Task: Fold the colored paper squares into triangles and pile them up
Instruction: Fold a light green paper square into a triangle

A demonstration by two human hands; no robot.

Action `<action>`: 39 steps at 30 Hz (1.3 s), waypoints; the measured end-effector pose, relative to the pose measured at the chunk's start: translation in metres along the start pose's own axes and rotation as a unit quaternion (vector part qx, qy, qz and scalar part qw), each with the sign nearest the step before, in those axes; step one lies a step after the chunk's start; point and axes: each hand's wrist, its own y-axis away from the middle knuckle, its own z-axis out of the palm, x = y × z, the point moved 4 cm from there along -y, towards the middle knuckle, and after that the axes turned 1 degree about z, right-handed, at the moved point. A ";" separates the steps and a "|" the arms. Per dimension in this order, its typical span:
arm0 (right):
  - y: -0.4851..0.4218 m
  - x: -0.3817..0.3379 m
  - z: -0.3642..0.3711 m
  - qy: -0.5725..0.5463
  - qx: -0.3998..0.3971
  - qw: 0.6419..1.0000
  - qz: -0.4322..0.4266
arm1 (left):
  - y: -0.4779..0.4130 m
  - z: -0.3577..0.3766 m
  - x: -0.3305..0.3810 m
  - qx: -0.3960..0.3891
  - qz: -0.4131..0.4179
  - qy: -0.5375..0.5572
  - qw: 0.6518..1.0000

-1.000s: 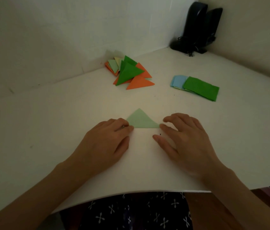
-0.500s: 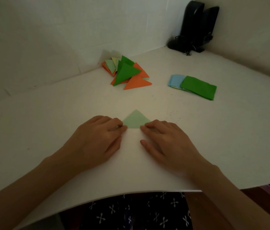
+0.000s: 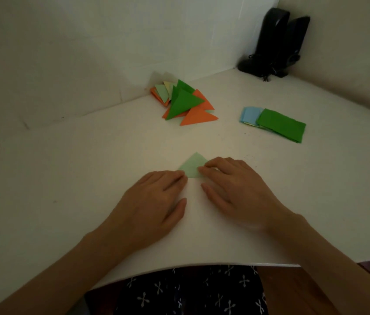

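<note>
A pale green paper triangle lies flat on the white table in front of me. My left hand lies flat, its fingertips touching the triangle's left corner. My right hand covers the triangle's right part, and its fingertips press on the folded lower edge. Farther back sits a pile of folded triangles in orange, dark green and pale colors. To the right of the pile lies a stack of unfolded squares, dark green on top with light blue beneath.
Two black speakers with cables stand in the far right corner against the walls. The table's near edge curves just above my lap.
My right hand slid leftward along the triangle's lower edge and now covers its right corner. My left hand kept its place at the left corner.
</note>
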 end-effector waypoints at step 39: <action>0.022 0.054 -0.013 0.077 -0.020 0.995 0.059 | -0.012 0.000 -0.001 -0.039 -0.056 -0.045 0.997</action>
